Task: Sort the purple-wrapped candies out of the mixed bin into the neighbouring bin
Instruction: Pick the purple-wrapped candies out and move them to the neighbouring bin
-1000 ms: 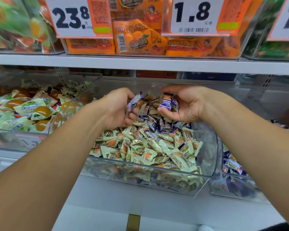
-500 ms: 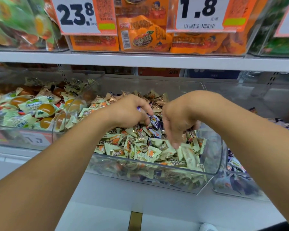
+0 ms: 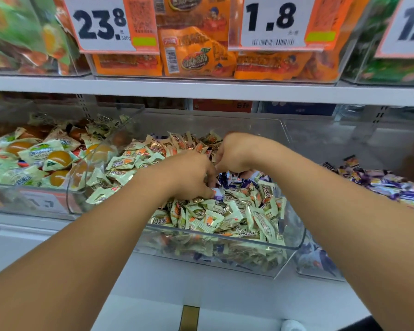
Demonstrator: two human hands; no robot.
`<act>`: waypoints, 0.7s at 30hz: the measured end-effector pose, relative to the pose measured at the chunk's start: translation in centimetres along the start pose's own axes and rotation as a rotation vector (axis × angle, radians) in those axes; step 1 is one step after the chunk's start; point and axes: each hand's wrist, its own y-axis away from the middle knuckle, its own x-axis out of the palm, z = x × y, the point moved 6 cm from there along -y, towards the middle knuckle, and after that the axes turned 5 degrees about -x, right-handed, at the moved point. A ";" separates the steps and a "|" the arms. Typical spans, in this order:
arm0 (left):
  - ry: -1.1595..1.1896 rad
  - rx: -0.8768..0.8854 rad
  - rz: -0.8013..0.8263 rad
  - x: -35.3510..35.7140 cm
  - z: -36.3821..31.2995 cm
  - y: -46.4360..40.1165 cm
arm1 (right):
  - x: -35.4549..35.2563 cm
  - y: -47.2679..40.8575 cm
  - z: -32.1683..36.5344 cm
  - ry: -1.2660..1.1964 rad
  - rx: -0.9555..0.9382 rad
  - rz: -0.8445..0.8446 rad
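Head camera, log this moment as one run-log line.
phase: picking | left hand: in mixed bin, grasp hidden | right hand: in mixed bin, grasp hidden | purple-wrapped candies: under both hands | neighbouring bin: holds purple candies

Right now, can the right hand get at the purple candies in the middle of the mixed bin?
Probably yes. The right hand is already down in the mixed bin, fingers curled just above the purple candies. The bin's top is open; only the left hand crowds in beside it.

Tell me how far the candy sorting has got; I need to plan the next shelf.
Done: a purple pile lies in the right bin. In hand: left hand and right hand dig among purple candies mid-bin. Left: purple wrappers remain in the mixed bin.
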 end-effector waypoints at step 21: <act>0.143 -0.030 0.027 0.0 0.5 -0.1 | -2.1 0.5 -2.4 0.028 0.030 0.026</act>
